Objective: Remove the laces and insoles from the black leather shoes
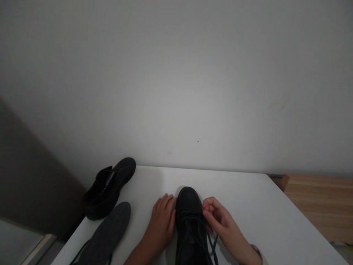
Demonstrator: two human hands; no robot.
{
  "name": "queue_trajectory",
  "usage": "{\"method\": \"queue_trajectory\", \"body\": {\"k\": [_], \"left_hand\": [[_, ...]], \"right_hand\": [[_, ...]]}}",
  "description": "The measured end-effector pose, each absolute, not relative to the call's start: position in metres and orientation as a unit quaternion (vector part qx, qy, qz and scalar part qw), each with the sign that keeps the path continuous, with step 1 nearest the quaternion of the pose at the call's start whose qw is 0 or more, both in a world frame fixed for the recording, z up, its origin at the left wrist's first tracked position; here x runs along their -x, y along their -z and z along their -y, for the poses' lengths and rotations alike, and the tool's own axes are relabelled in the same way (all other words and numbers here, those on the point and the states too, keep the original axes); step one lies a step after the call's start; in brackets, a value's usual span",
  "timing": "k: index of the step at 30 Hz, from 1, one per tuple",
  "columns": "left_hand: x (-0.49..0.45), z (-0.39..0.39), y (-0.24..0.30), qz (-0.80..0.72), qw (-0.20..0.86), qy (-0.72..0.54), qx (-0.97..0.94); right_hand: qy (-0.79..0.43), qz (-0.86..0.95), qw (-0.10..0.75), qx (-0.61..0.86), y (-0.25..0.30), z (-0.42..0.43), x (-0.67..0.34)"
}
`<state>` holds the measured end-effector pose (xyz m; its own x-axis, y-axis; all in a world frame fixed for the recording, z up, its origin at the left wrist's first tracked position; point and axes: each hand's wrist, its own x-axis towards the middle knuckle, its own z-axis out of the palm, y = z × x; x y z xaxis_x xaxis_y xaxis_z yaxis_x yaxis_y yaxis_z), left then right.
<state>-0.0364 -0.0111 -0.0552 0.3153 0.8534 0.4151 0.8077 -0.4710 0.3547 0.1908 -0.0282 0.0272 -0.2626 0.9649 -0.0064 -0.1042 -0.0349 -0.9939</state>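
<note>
A black lace-up shoe (189,198) points away from me on the white table, its toe toward the wall. Along its left side lies my left hand (162,219), fingers stretched out and the thumb side against the shoe. My right hand (219,222) is at the right side of the shoe, thumb and forefinger pinched together near the lacing. They appear to hold a dark shoelace (212,244), whose loose length hangs beside the shoe below the hand. The exact bit between the fingertips is hard to see.
A second black shoe (103,191) rests at the table's far left edge. Nearer me lies a grey insole (110,232). The white table (234,187) meets a pale wall (176,92), and a wooden surface (320,206) is to the right.
</note>
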Motion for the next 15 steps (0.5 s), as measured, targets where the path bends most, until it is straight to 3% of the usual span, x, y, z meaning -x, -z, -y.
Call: {"method": "queue_trajectory", "body": {"k": [6, 11, 15], "left_hand": [[0.0369, 0.0105, 0.0581, -0.516, 0.046, -0.289, -0.805], [0.0376, 0.0104, 0.0575, -0.522, 0.055, -0.294, -0.799], [0.0374, 0.0107, 0.0556, -0.521, 0.057, -0.292, -0.8]], "right_hand": [[-0.565, 0.55, 0.468, 0.399, -0.0202, 0.0252, -0.1956], [-0.593, 0.544, 0.399, 0.44, -0.0215, 0.0211, -0.1993], [-0.593, 0.53, 0.397, 0.458, -0.0277, 0.0222, -0.1996]]}}
